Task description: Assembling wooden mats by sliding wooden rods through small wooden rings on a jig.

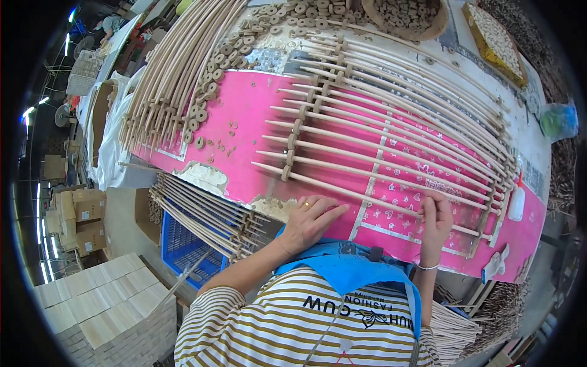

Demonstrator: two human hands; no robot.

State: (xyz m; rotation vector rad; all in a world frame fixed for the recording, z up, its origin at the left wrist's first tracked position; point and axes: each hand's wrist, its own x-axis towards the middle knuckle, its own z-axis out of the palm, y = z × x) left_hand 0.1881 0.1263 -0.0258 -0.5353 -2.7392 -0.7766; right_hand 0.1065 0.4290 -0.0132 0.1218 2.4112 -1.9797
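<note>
A row of thin wooden rods (pixel 348 160) with pointed left ends lies across the pink tabletop. Small wooden rings (pixel 297 125) link the rods near their left ends. More joints show at their right ends. My left hand (pixel 313 221) rests at the table's near edge, fingers stretched out, just below the nearest rod and holding nothing visible. Farther right, my right hand (pixel 436 219) has its fingers pinched together at the nearest rod (pixel 391 206). The hand itself partly hides the contact there.
Loose rings (pixel 214 76) lie at the back left beside a stack of joined rods (pixel 174 79). A round basket of rings (pixel 411 18) and a yellow-edged tray (pixel 495 43) stand at the back. At right are a white bottle (pixel 516 203) and a white cloth-like item (pixel 494 264).
</note>
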